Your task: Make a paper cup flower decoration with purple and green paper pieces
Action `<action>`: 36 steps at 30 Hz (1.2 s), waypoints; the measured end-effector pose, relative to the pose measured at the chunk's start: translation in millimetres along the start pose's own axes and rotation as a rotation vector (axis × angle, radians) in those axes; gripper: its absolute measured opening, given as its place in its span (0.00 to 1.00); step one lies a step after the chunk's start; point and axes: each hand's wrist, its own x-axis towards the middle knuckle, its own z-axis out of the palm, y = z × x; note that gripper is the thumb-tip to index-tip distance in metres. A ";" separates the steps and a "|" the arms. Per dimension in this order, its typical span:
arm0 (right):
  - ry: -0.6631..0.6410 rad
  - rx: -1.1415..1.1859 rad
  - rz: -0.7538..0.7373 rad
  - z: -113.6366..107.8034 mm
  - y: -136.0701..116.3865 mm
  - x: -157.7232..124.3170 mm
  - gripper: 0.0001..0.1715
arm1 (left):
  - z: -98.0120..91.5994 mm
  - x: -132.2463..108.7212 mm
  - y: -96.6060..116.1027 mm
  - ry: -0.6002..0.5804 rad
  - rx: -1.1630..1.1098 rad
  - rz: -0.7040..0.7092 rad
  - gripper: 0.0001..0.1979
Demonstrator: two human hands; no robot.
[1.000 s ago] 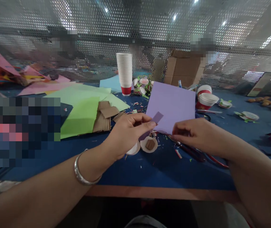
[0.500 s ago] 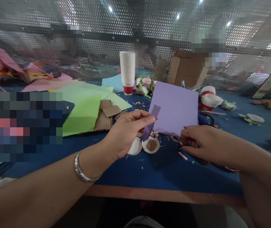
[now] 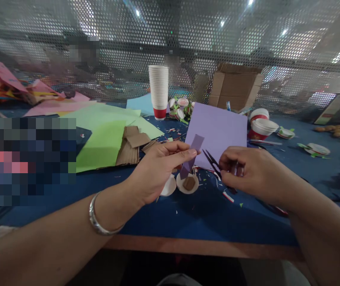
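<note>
Between the thumb and fingers of my left hand (image 3: 161,167) is a narrow purple paper strip (image 3: 198,142), its ends sticking out above and below the grip. My right hand (image 3: 247,169) is closed on a pair of dark scissors (image 3: 212,161); the blades stand slightly apart and point toward the strip. A sheet of purple paper (image 3: 217,127) lies behind both hands. Below the strip a round white paper disc (image 3: 195,188) carries a small piece of brown cardboard (image 3: 189,182). Another white disc (image 3: 169,186) sits beside it, partly covered by my left hand.
A tall stack of paper cups (image 3: 158,91) stands at the back, with more cups (image 3: 262,129) at right. Green paper (image 3: 104,139) and torn cardboard (image 3: 128,153) lie left. Small paper turtles (image 3: 315,149) and a cardboard box (image 3: 235,87) are farther off. Scraps litter the blue table (image 3: 158,222).
My right hand has lifted and turned, bringing the scissors into clear view near the strip. My left hand keeps its pinch on the strip almost in place.
</note>
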 end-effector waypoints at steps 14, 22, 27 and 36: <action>0.059 0.710 0.018 13.3 -18.5 2.1 0.09 | 6.9 -3.8 2.2 -0.089 -0.206 -0.064 0.05; -0.036 1.371 0.144 35.2 -28.0 0.4 0.12 | 10.3 -5.3 0.2 -0.080 -0.228 -0.007 0.02; -0.051 1.435 0.213 36.1 -34.3 1.5 0.16 | 12.3 -6.9 1.9 -0.055 -0.265 0.052 0.02; -0.212 1.577 0.289 33.5 -37.4 0.7 0.27 | 14.1 -9.5 2.1 -0.062 -0.167 0.125 0.03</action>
